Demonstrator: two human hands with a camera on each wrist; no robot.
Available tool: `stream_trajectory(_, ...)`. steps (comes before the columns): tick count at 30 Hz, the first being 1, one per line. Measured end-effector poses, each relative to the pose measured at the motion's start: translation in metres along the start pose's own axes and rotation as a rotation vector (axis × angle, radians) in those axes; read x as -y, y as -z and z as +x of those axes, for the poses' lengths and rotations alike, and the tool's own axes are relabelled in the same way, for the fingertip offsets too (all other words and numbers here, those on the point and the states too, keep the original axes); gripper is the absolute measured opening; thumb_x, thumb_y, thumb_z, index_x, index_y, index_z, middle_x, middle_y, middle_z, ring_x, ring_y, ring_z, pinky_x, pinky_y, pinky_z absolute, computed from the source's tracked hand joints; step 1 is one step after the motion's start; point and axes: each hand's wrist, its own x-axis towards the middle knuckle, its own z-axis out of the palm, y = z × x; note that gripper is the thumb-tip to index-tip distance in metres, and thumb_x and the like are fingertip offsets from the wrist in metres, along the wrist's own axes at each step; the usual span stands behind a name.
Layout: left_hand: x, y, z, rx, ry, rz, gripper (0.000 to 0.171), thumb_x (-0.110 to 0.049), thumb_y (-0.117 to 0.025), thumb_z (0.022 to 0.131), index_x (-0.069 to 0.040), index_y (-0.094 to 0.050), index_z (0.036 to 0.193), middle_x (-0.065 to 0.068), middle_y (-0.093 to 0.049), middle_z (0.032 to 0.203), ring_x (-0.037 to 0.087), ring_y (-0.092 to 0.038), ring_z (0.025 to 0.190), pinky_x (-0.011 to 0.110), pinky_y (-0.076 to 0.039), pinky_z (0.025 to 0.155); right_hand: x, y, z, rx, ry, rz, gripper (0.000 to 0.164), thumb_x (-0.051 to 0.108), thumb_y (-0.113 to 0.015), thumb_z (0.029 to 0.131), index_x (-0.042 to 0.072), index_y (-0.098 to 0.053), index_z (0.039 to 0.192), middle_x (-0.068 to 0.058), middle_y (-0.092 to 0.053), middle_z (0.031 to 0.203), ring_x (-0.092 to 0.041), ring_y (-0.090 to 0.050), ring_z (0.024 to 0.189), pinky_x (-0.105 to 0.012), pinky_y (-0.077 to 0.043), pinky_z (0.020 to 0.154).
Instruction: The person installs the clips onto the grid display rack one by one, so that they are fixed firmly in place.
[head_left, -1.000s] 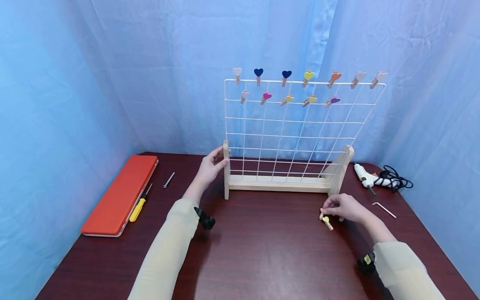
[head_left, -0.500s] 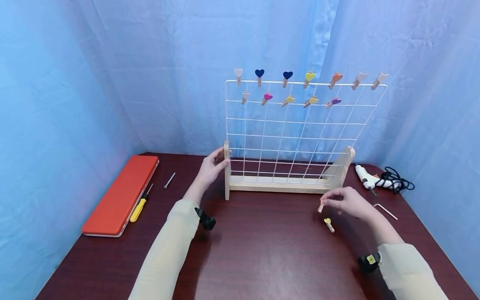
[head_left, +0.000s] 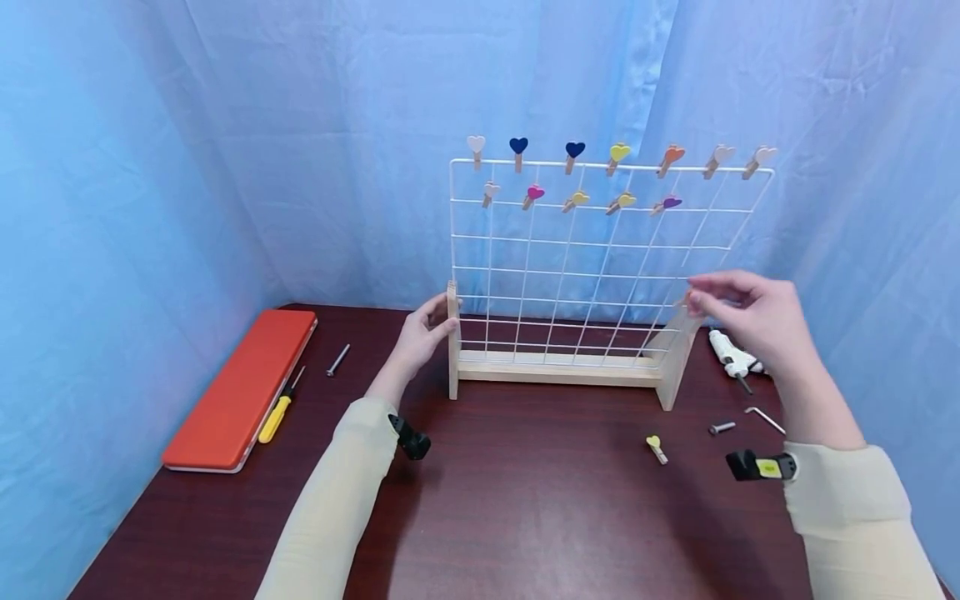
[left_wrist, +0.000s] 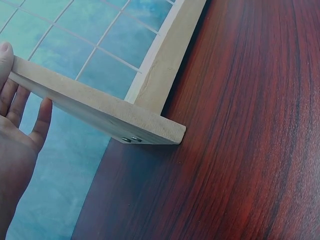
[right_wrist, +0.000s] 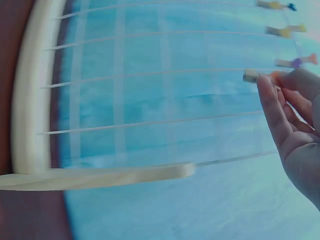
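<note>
My left hand (head_left: 420, 340) grips the left wooden upright (head_left: 453, 362) of a stand, thumb in front and fingers behind. In the left wrist view that upright (left_wrist: 95, 100) shows two screw heads low on its side. The stand holds a white wire grid (head_left: 547, 163), with heart-topped mini clothespins such as a pink one (head_left: 534, 193) clipped along its top two wires. My right hand (head_left: 765, 321) is raised by the right upright (head_left: 677, 362), pinching a mini clothespin (right_wrist: 251, 76) whose orange heart is partly hidden by the fingers. A yellow-heart clothespin (head_left: 657, 451) lies on the table.
At the left lie a red flat case (head_left: 240, 387), a yellow screwdriver (head_left: 276, 417) and a bolt (head_left: 338, 360). To the right are another bolt (head_left: 722, 428), a hex key (head_left: 765, 420) and a white glue gun (head_left: 729, 353), partly covered by the right arm.
My right hand has lifted a clothespin off the table and carried it up and right beside the grid, uncovering the right-hand bolt. The left hand stays on the upright.
</note>
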Motion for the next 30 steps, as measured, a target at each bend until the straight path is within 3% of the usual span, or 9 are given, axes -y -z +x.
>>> stream_trajectory(8, -0.001, 0.0, 0.0, -0.008, 0.002, -0.01, 0.046, -0.014, -0.059, 0.086, -0.014, -0.046, 0.13, 0.008, -0.056, 0.122, 0.017, -0.051, 0.111, 0.035, -0.041, 0.092, 0.029, 0.011, 0.039, -0.274, 0.24, 0.161, 0.017, -0.003, -0.063, 0.077, -0.013, -0.065, 0.091, -0.006, -0.069, 0.081, -0.008, -0.064, 0.062, -0.018, -0.051, 0.063)
stream_trajectory(15, -0.003, 0.0, -0.001, -0.001, 0.01, -0.013, 0.048, -0.022, -0.059, 0.084, -0.015, -0.046, 0.13, 0.008, -0.056, 0.122, 0.015, -0.051, 0.111, 0.033, -0.041, 0.092, 0.024, 0.013, 0.062, -0.454, 0.252, -0.018, 0.016, 0.009, -0.067, 0.077, 0.005, -0.072, 0.091, -0.003, -0.068, 0.085, 0.001, -0.061, 0.062, -0.011, -0.047, 0.062)
stream_trajectory(19, -0.014, 0.001, -0.004, 0.009, 0.007, -0.022, 0.048, -0.019, -0.059, 0.085, -0.009, -0.045, 0.13, 0.011, -0.055, 0.122, 0.019, -0.05, 0.111, 0.035, -0.041, 0.092, 0.025, 0.009, 0.066, -0.504, 0.331, -0.077, 0.018, 0.011, -0.067, 0.078, 0.011, -0.071, 0.095, -0.009, -0.068, 0.084, 0.001, -0.061, 0.063, -0.01, -0.047, 0.061)
stream_trajectory(22, -0.024, 0.001, -0.007, 0.014, 0.005, -0.021, 0.048, -0.015, -0.058, 0.086, -0.004, -0.044, 0.13, 0.013, -0.055, 0.122, 0.022, -0.05, 0.111, 0.036, -0.041, 0.092, 0.027, 0.006, 0.068, -0.527, 0.38, -0.085, 0.017, 0.01, -0.066, 0.078, 0.008, -0.071, 0.094, -0.013, -0.068, 0.083, 0.003, -0.06, 0.063, -0.011, -0.048, 0.06)
stream_trajectory(30, -0.03, 0.0, -0.009, 0.016, 0.02, -0.008, 0.046, -0.007, -0.056, 0.086, -0.001, -0.043, 0.13, 0.014, -0.054, 0.122, 0.024, -0.05, 0.111, 0.036, -0.042, 0.091, 0.024, 0.002, 0.074, -0.527, 0.323, -0.121, 0.011, 0.009, -0.065, 0.08, 0.008, -0.073, 0.087, -0.012, -0.068, 0.084, 0.005, -0.06, 0.063, -0.009, -0.047, 0.061)
